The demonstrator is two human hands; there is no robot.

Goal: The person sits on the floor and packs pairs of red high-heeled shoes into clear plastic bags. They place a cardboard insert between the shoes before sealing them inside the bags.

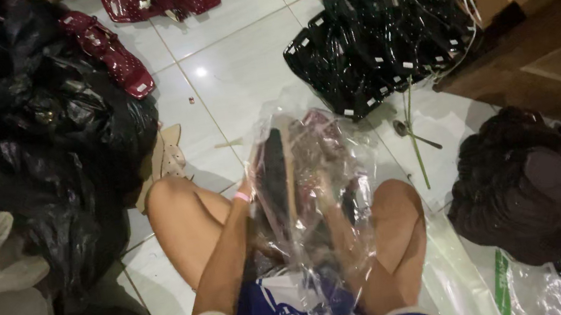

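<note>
- Your left hand point(249, 184) gripped the edge of a clear plastic bag point(315, 196) above your lap.
- Your right hand point(326, 195) sat inside the bag; its grip couldn't be made out.
- Dark sandals point(275, 173) stood upright in the bag, just beside your left hand.
- A bundle of black sandals point(380, 34) lay on the floor beyond both hands.

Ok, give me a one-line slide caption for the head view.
Seated on a tiled floor, both hands grip a clear plastic bag holding dark sandals, black sandal bundles beyond.
</note>
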